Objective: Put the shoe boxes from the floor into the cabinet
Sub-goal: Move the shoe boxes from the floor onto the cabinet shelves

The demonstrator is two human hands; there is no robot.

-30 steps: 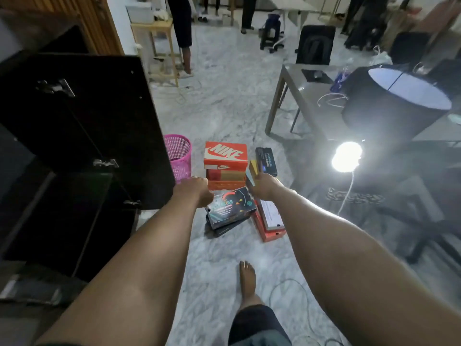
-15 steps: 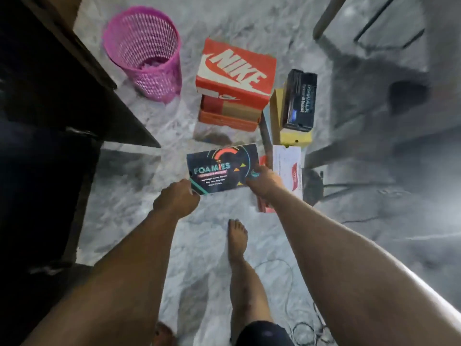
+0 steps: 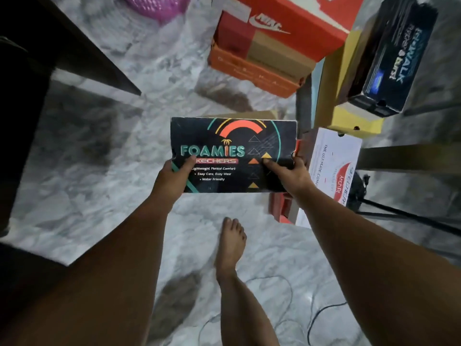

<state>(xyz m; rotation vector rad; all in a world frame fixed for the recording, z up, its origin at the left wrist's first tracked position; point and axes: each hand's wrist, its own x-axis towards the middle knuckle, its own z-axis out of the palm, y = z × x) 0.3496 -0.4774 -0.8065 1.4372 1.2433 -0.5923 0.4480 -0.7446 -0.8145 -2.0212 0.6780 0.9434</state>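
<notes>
I hold a black Foamies shoe box (image 3: pixel 232 146) flat above the marble floor. My left hand (image 3: pixel 172 178) grips its near left edge and my right hand (image 3: pixel 289 176) grips its near right corner, thumbs on the lid. Behind it an orange Nike box (image 3: pixel 294 18) sits on a stack with an orange box (image 3: pixel 249 68) at the bottom. To the right a black box (image 3: pixel 391 58) rests on a yellow box (image 3: pixel 344 101). A white Skechers box (image 3: pixel 334 161) lies on a red box (image 3: pixel 282 208). The dark cabinet door (image 3: pixel 82 53) hangs open at the left.
A pink mesh bin (image 3: pixel 159 6) stands at the top edge beside the cabinet door. My bare foot (image 3: pixel 230 248) is on the floor below the held box. Cables (image 3: pixel 321 313) trail on the floor at the lower right. A black stand leg (image 3: pixel 409 216) crosses the right.
Both hands reached down, took hold of the Foamies box and lifted it toward me. The view tilted from the room down to the floor.
</notes>
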